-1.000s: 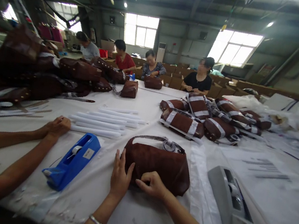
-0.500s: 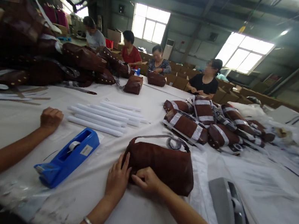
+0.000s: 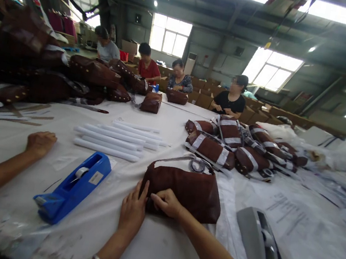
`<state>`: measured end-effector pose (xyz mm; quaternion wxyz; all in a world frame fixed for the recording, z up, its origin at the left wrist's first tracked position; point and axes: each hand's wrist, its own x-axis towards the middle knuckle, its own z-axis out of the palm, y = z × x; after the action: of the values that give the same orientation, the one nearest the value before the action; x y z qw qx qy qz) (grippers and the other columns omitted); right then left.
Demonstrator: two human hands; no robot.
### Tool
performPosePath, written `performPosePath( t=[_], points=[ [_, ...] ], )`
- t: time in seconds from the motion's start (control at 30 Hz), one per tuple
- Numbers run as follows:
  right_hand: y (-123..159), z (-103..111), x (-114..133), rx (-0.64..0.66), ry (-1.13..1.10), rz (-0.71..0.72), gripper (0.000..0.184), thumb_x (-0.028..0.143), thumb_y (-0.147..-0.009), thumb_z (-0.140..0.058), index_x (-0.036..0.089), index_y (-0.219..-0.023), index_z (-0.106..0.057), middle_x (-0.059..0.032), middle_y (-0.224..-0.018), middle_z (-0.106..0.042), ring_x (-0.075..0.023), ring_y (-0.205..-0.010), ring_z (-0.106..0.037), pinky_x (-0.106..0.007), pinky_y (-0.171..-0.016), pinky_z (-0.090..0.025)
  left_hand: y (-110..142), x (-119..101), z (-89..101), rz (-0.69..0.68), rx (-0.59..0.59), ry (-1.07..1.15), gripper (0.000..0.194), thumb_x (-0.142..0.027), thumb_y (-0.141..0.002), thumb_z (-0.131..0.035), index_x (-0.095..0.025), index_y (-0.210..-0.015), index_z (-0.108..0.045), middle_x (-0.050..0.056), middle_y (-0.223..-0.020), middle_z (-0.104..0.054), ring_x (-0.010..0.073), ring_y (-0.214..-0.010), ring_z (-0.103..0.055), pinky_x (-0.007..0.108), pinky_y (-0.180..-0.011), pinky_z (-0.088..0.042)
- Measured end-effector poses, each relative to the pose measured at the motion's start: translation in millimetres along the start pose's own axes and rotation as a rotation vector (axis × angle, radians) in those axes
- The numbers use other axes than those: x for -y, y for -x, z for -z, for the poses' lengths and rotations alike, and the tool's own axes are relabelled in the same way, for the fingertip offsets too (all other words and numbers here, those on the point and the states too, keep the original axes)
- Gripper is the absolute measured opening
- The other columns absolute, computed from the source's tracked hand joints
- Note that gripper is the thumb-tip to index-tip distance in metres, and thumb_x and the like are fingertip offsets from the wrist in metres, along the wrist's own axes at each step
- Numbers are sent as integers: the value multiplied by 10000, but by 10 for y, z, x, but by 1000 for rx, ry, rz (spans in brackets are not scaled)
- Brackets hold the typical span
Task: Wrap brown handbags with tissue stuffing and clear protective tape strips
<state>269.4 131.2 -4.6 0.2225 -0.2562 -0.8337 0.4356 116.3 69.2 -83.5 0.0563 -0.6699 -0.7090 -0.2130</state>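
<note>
A dark brown leather handbag (image 3: 184, 193) lies on the white-covered table in front of me, its strap arched behind it. My left hand (image 3: 132, 211), with a silver bangle on the wrist, rests against the bag's left end, fingers stretched out along it. My right hand (image 3: 167, 202) is closed, with curled fingers and the thumb at the bag's lower left corner. The bit of the bag under those fingertips is too small to make out. A coil of wrapped strap (image 3: 196, 164) shows behind the bag.
A blue tape dispenser (image 3: 75, 188) stands to the left, a grey one (image 3: 259, 245) to the right. White paper rolls (image 3: 112, 137) lie beyond. Wrapped bags (image 3: 211, 148) and a bag heap (image 3: 37, 67) flank them. A co-worker's fist (image 3: 41, 143) rests at left; several people work across the table.
My view has tilted up slightly and shifted. The co-worker's fist at left has moved a little left. My hands stay at the same end of the handbag.
</note>
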Motion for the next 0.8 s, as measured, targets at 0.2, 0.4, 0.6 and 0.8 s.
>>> performPosePath(
  t=[0.2, 0.4, 0.6, 0.8],
  points=[
    [-41, 12, 534, 36, -13, 106, 547, 589, -921, -532, 152, -594, -572, -2, -598, -552, -90, -545, -483, -198, -538, -411, -1, 69, 4, -20, 2, 10, 642, -170, -952, -439, -253, -1558, -242, 143, -1544, -419, 248, -1141, -620, 392, -917, -526],
    [367, 333, 476, -179, 30, -10, 607, 652, -876, -562, 177, -499, -538, 1, -538, -517, -97, -512, -468, -230, -555, -394, -17, 86, -24, -43, -18, 48, 624, -210, -980, -384, -260, -1571, -189, 148, -1548, -411, 269, -1153, -622, 401, -887, -542],
    [610, 319, -223, -322, 56, -196, 659, 640, -927, -474, 161, -476, -519, 19, -454, -473, -91, -464, -424, -228, -508, -337, -59, -3, 136, -76, -10, 84, 624, -106, -949, -361, -263, -1548, -282, 137, -1544, -419, 262, -1166, -627, 416, -917, -543],
    [508, 234, -167, -383, 63, -180, 623, 634, -882, -546, 149, -491, -546, 25, -459, -482, -81, -460, -398, -224, -488, -311, -278, -353, 264, -345, -148, 111, 547, -179, -986, -378, -231, -1528, -336, 74, -1603, -318, 239, -1475, -311, 470, -1180, -330]
  ],
)
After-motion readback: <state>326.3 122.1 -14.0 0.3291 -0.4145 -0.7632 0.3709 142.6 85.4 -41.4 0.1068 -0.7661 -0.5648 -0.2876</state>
